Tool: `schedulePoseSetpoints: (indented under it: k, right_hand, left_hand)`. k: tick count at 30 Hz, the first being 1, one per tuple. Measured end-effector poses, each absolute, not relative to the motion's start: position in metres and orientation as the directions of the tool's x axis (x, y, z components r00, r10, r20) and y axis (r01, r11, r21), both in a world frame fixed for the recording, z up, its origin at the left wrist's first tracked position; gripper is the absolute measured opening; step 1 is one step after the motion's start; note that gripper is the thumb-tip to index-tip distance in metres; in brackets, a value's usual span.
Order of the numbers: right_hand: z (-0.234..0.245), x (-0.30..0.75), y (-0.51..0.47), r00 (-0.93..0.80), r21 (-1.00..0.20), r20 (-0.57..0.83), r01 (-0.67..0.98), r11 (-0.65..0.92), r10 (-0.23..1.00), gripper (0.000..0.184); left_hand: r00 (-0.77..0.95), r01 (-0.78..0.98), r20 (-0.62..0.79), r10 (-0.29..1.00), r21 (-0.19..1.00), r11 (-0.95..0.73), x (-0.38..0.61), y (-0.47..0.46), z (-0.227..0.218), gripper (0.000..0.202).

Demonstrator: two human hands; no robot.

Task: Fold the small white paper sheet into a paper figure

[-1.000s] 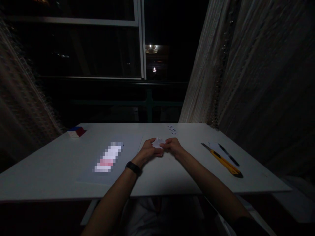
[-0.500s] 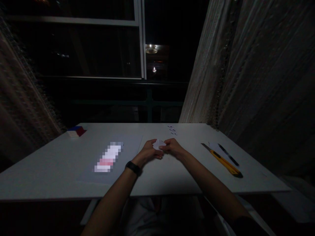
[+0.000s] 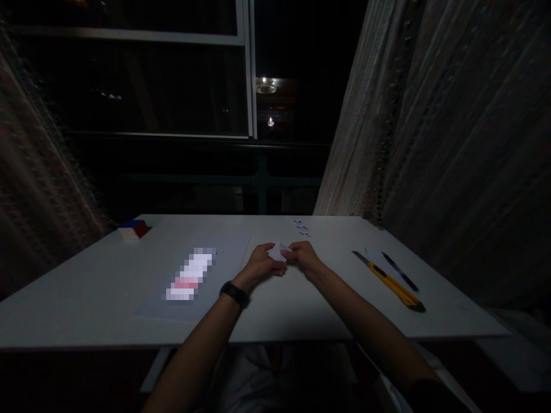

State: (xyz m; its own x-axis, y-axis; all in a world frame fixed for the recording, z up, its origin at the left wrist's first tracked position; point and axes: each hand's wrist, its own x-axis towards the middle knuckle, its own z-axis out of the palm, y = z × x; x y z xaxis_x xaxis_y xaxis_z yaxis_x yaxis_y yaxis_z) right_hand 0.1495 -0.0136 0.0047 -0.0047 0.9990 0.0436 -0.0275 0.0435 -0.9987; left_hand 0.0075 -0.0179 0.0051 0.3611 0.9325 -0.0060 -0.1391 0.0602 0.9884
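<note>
Between my two hands is a small folded piece of white paper (image 3: 278, 252), held above the middle of the white table (image 3: 293, 315). My left hand (image 3: 259, 263) closes on its left side, with the thumb along the upper edge and the fingers beneath. My right hand (image 3: 303, 255) pinches the paper's right side, its thumb lying on the face of the paper. The exact folds are too small and dim to make out. A dark band (image 3: 234, 293) sits on my left wrist.
A yellow utility knife (image 3: 390, 284), blade out, lies at the right beside a black pen (image 3: 400, 271). At the left, a blurred bright rectangle (image 3: 189, 275) rests on a large paper sheet (image 3: 150, 307). A cube puzzle (image 3: 132, 229) and small marked papers (image 3: 302, 228) lie farther back.
My right thumb has shifted slightly up on the paper, and the paper's visible shape differs a little. Both hands stay in nearly the same place.
</note>
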Motion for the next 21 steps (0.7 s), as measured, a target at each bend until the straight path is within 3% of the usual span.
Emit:
schedulePoseSetpoints:
  k: [6, 11, 15, 21]
  right_hand:
    - [0.0012, 0.1482, -0.0107, 0.070, -0.991, 0.037, -0.128, 0.045, 0.997, 0.035]
    - [0.0009, 0.1495, -0.0131, -0.070, -0.989, 0.092, -0.126, 0.082, 0.993, 0.034]
    - [0.0003, 0.1463, -0.0126, 0.007, -0.995, 0.066, -0.073, 0.066, 0.998, 0.038]
    - [-0.0005, 0.1415, -0.0120, 0.032, -0.984, 0.063, -0.166, 0.068, 0.997, 0.037]
  left_hand:
    - [0.247, -0.208, 0.059, 0.967, 0.978, -0.007, 0.0085, -0.0207, 0.0092, 0.047]
    - [0.285, -0.188, 0.054, 0.957, 0.982, 0.000, 0.0080, -0.0188, 0.0067, 0.056]
    - [0.297, -0.175, 0.053, 0.953, 0.984, 0.000, 0.0086, -0.0182, 0.0056, 0.062]
    - [0.278, -0.180, 0.083, 0.957, 0.983, -0.033, 0.0079, -0.0144, 0.0021, 0.057]
